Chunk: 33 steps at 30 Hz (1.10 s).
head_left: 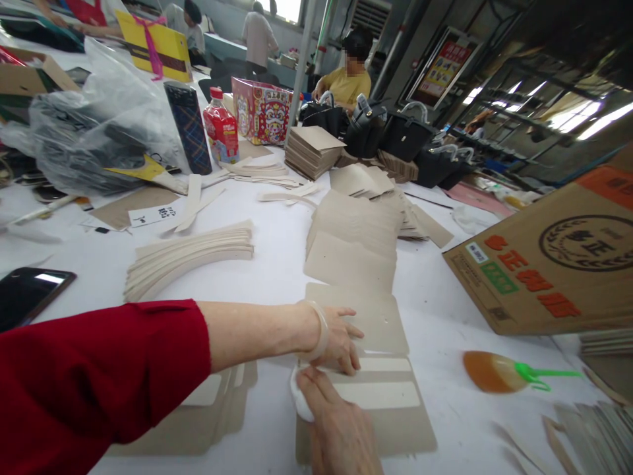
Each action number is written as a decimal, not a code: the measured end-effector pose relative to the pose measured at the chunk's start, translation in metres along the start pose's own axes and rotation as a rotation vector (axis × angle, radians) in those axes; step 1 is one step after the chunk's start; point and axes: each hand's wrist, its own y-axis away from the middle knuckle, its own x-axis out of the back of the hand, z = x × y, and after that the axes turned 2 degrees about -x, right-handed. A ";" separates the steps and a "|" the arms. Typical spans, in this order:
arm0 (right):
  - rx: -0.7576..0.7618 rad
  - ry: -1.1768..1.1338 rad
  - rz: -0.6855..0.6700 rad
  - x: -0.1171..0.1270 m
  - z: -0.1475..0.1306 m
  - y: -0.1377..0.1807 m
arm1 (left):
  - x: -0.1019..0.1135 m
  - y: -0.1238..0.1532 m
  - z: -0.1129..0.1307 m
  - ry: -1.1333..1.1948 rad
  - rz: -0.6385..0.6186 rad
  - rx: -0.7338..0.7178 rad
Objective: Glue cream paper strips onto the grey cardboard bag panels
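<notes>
In the head view my left hand [340, 335], with a pale bangle at its wrist, reaches across with fingers spread. It lies over a beige board [368, 313] and the top edge of a nearer board [386, 432]. Two cream strips [380, 394] lie across that nearer board. Just below, my right hand [341, 422] is closed on a white cloth wad [301, 396], pressed down at the board's left edge. Part of the wad is hidden under the fingers. Left of it, partly behind my red sleeve, is a stack of boards with strips [237, 409].
Fanned boards [353, 244] lie ahead, with curved cream strips [192, 254] to their left. A phone [30, 297] is at far left. On the right are a brown carton [554, 257] and an amber bottle with green nozzle [489, 371]. Black bags and co-workers are farther back.
</notes>
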 end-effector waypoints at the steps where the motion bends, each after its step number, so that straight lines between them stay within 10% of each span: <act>1: 0.002 0.028 0.019 0.000 0.001 0.001 | 0.000 0.000 0.000 -0.006 -0.002 -0.004; 33: -0.083 0.095 0.065 0.004 0.013 0.001 | 0.026 0.002 0.021 0.088 -0.137 0.192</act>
